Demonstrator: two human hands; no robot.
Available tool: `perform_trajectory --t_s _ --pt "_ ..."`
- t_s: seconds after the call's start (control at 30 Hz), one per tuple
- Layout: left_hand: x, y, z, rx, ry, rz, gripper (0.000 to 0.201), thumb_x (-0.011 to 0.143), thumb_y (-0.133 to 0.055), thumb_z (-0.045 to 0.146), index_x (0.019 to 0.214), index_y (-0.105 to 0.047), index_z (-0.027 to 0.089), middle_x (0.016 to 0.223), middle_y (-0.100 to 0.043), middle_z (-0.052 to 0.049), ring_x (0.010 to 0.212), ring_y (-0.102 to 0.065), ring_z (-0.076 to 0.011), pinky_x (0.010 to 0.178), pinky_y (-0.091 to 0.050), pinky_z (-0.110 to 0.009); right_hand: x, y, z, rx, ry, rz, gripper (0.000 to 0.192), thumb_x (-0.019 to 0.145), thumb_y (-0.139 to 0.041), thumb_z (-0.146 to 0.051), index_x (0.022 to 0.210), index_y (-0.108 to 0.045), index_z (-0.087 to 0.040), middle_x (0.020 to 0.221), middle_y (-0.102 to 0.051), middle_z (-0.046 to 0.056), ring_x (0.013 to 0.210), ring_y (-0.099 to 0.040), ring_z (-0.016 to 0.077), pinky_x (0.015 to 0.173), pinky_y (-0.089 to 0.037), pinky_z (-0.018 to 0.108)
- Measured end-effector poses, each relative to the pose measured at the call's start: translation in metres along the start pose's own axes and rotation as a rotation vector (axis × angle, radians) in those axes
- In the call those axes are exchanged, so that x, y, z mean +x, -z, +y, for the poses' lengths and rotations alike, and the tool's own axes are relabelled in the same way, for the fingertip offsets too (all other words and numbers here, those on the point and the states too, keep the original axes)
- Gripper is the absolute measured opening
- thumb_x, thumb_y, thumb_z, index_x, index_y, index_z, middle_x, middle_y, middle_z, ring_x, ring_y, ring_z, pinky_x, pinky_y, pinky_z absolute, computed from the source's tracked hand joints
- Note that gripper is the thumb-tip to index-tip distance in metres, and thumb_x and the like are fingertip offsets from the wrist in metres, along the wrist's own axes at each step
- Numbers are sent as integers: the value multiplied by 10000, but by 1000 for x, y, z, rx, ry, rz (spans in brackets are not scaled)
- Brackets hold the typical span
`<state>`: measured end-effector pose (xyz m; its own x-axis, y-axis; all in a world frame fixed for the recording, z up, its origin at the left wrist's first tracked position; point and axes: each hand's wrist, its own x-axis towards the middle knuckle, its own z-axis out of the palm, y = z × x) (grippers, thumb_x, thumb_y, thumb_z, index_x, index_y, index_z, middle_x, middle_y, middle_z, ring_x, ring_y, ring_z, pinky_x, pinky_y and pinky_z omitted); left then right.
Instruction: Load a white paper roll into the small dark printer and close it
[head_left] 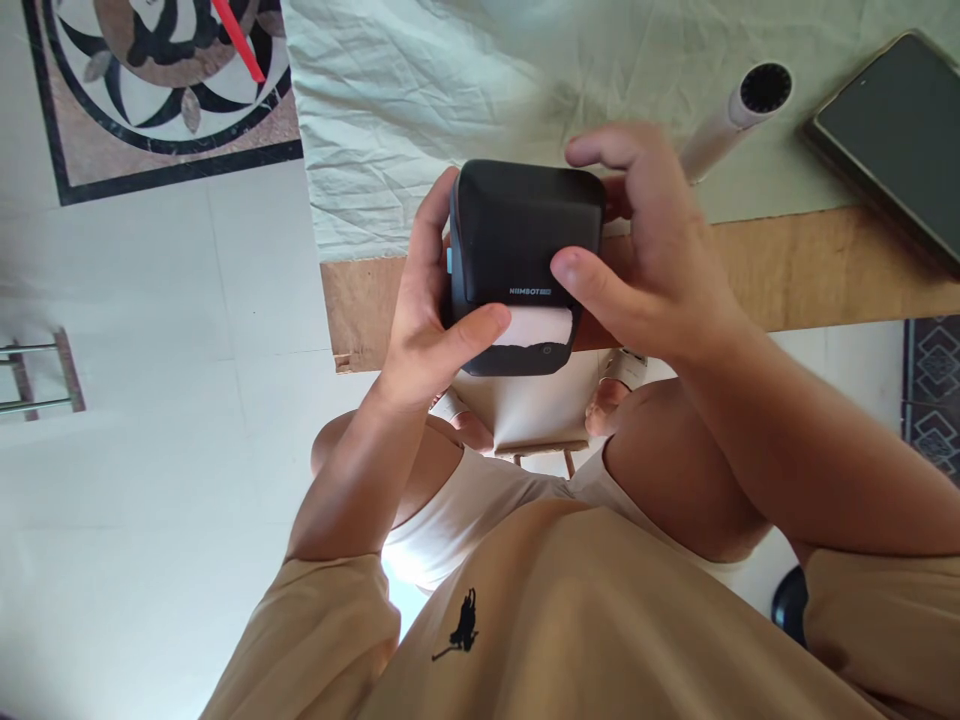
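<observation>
We've got the black label printer (525, 250) held up over the table (787, 265) edge, left hand (424, 320) gripping its side, right hand (645, 260) curled on the other, with a white label (541, 327) peeking from its slot.

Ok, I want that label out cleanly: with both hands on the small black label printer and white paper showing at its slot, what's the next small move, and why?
Probably pinch the white paper strip with the right hand and pull gently. The left hand already grips the small black rounded label printer, and both thumbs sit beside the strip at the slot.
</observation>
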<state>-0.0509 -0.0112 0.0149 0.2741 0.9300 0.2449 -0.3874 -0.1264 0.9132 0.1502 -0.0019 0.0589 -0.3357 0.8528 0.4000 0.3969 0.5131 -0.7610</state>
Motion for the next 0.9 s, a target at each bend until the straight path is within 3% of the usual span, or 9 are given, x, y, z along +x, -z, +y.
perform_trajectory --t_s 0.17,0.4,0.6,0.77,0.9 --pt "-3 -13 10 79 57 103 580 705 -717 554 1209 -574 306 1176 -633 -61 1139 -597 -287 971 -503 -427 -1 -4 4 58 -36 -119 602 831 -513 -648 1269 -408 -249 1161 -570 55 956 -578 178 826 -495 365" --pt "-4 -21 19 68 161 197 432 721 -707 521 1088 -636 305 1141 -666 -52 1156 -598 -313 968 -499 -430 0 -4 6 109 -117 -151 698 784 -536 -716 1276 -386 -244 1088 -576 50 884 -583 173 831 -483 367" --pt "-3 -26 22 74 174 207 386 761 -663 503 1087 -629 300 1124 -655 -49 1139 -612 -305 940 -503 -414 0 -4 6 81 -139 -165 707 780 -532 -719 1276 -390 -236 1093 -594 53 845 -576 163 788 -486 359" --pt "-2 -20 18 55 184 187 426 726 -686 489 1096 -627 284 1058 -678 -62 1076 -623 -324 847 -502 -403 0 -8 10 -11 -101 -124 748 744 -519 -760 1277 -396 -250 1091 -605 52 806 -578 163 712 -490 349" --pt "-3 -15 16 53 171 164 449 720 -668 508 1117 -619 303 1090 -684 -62 1114 -604 -342 868 -495 -429 0 -9 11 -39 -88 -118 727 756 -502 -757 1277 -387 -263 1089 -606 51 806 -577 163 693 -489 339"
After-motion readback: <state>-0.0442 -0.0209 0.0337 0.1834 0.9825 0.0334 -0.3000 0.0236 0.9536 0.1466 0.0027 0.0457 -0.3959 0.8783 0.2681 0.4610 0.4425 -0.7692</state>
